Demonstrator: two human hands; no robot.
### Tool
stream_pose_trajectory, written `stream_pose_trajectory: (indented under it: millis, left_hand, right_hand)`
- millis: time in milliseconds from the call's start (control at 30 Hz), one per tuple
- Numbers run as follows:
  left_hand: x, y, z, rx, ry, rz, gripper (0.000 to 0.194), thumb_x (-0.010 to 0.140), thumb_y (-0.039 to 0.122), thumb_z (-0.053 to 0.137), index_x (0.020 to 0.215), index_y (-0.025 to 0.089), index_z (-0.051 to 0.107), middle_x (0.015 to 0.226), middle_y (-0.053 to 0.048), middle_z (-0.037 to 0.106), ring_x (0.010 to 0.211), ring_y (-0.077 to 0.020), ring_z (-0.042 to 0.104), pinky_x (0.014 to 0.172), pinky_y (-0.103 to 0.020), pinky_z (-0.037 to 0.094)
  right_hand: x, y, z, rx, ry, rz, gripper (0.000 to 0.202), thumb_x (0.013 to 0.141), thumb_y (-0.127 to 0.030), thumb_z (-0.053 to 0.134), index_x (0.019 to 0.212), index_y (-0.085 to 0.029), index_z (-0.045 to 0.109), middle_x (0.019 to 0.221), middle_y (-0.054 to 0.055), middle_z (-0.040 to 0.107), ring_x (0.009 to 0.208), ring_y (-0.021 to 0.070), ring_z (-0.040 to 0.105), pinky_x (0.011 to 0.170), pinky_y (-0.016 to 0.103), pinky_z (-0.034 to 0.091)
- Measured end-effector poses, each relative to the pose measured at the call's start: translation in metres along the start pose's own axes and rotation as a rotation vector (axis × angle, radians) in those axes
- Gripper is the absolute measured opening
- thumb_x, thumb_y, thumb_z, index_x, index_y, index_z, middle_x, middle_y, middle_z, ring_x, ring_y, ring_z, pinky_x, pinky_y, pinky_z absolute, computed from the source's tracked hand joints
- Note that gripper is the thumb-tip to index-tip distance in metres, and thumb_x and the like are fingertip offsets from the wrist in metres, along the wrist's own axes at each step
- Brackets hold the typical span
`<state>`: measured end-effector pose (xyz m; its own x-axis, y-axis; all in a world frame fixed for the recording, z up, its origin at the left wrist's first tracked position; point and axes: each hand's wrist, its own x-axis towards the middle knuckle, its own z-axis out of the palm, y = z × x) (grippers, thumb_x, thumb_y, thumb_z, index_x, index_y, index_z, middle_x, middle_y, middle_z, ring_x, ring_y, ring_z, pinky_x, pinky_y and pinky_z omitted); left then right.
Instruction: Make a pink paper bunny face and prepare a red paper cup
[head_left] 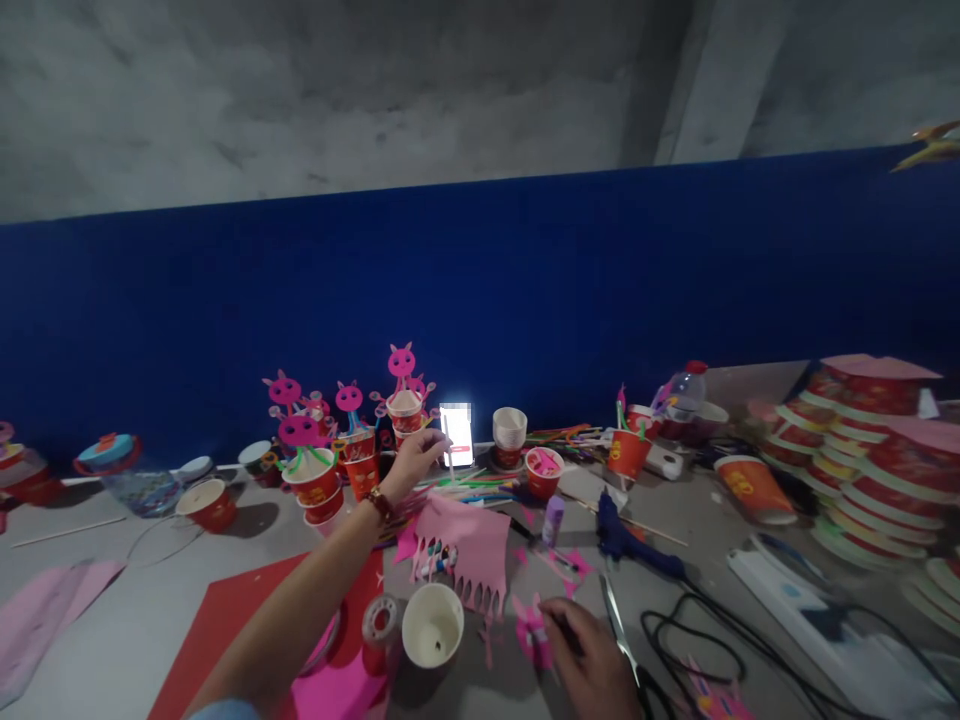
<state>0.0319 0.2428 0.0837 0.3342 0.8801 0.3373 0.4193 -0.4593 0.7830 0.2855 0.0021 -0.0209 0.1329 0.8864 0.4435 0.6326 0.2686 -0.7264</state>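
Observation:
My left hand (421, 460) reaches forward to a lit phone (457, 436) propped against the blue partition; its fingers pinch a thin pale stick-like piece (450, 462) in front of the screen. My right hand (589, 655) is low at the front, its fingertips closed on the edge of a pink paper cutout (534, 636). To the left of that cutout stands a white paper cup (433, 625), open end up. Pink foam sheet (469, 545) with a fringed edge lies between the hands, and coloured pipe cleaners (480, 490) lie beyond it.
Red cups with pink figures (311, 475) stand at back left. Scissors (619, 620), a blue glue gun (626, 540) with its cord and a white power strip (817, 620) lie right. Stacked red cups (885, 480) stand far right; red paper (225, 630) lies left.

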Motion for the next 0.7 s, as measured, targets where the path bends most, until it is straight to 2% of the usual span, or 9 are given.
stream_pose_trajectory:
  millis: [133,267,367,433,533,633,700]
  left_hand:
    - [-0.017,0.006,-0.004,-0.007,0.04,0.019,0.028,0.096,0.041,0.049,0.089,0.017,0.061,0.071,0.0,0.062,0.062,-0.0133,0.059,0.058,-0.024,0.048]
    - [-0.034,0.005,-0.018,0.115,0.067,0.019,0.023,0.095,0.039,0.05,0.089,0.019,0.059,0.073,0.001,0.061,0.064,-0.0142,0.057,0.061,-0.025,0.045]
    - [-0.046,-0.001,-0.03,0.26,0.032,0.011,0.021,0.095,0.035,0.051,0.086,0.019,0.06,0.076,-0.001,0.064,0.071,-0.0166,0.059,0.068,-0.027,0.045]
    - [-0.054,-0.005,-0.031,0.362,-0.019,0.001,0.021,0.095,0.032,0.051,0.082,0.019,0.062,0.079,-0.003,0.066,0.075,-0.018,0.061,0.073,-0.03,0.047]
    - [-0.063,-0.013,-0.022,0.492,-0.119,0.004,0.019,0.096,0.03,0.056,0.086,0.017,0.066,0.09,-0.005,0.068,0.086,-0.0195,0.064,0.083,-0.034,0.05]
    - [-0.069,-0.018,-0.004,0.578,-0.216,0.029,0.022,0.097,0.034,0.06,0.107,0.015,0.065,0.109,-0.007,0.067,0.097,-0.0207,0.065,0.087,-0.042,0.054]
    - [-0.072,-0.02,0.006,0.612,-0.272,0.057,0.025,0.097,0.035,0.061,0.112,0.015,0.064,0.114,-0.007,0.066,0.099,-0.0213,0.065,0.087,-0.043,0.055]
  right_hand:
    - [0.001,-0.003,-0.001,0.039,0.009,0.015,0.041,0.095,-0.054,0.051,0.089,-0.021,0.075,0.088,0.01,0.079,0.076,0.0232,0.075,0.068,0.025,0.061]
    - [0.0,-0.003,0.0,0.037,0.005,0.031,0.045,0.095,-0.057,0.05,0.086,-0.02,0.074,0.086,0.011,0.079,0.076,0.0234,0.075,0.068,0.026,0.06]
    - [-0.002,0.0,0.001,0.025,-0.016,0.036,0.045,0.095,-0.056,0.049,0.089,-0.02,0.075,0.089,0.012,0.079,0.079,0.0244,0.075,0.07,0.028,0.06]
    - [-0.003,0.002,0.001,0.026,-0.039,0.045,0.043,0.095,-0.056,0.049,0.092,-0.02,0.074,0.092,0.011,0.079,0.082,0.0245,0.075,0.072,0.028,0.061]
    - [-0.003,0.001,0.0,0.01,-0.062,0.06,0.044,0.096,-0.056,0.047,0.092,-0.021,0.074,0.094,0.011,0.079,0.083,0.0247,0.074,0.073,0.029,0.061]
    - [-0.001,-0.001,-0.001,-0.015,-0.053,0.051,0.046,0.095,-0.059,0.047,0.09,-0.021,0.074,0.09,0.011,0.079,0.08,0.0249,0.075,0.071,0.03,0.061]
    - [0.0,-0.002,-0.002,-0.024,-0.034,0.035,0.048,0.095,-0.06,0.046,0.089,-0.021,0.074,0.088,0.011,0.079,0.078,0.0247,0.075,0.07,0.029,0.061]
